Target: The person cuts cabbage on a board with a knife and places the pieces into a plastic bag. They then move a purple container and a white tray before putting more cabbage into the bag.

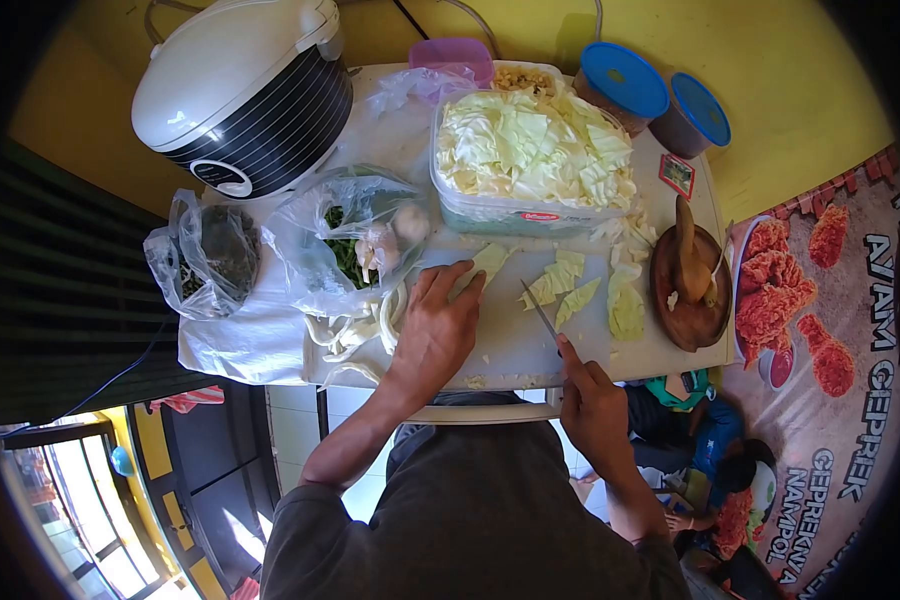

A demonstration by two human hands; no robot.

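My left hand (438, 322) presses a piece of cabbage leaf (490, 262) on the white cutting board (510, 352), fingers bent over it. In my right hand (592, 400) is a knife (542, 308), its blade pointing away from me and to the left. Beside the tip lie cut cabbage pieces (576, 300), with a larger leaf piece (625, 305) further right. Pale cabbage strips (345, 335) are left of my left hand. Behind the board stands a clear plastic tub (515, 218) heaped with cut cabbage (530, 145).
A rice cooker (260, 100) stands at the back left, near plastic bags of greens and garlic (355, 240) and dark contents (215, 255). Blue-lidded containers (622, 85) are at the back right. A mortar with pestle (688, 325) sits right. People (720, 440) are on the floor lower right.
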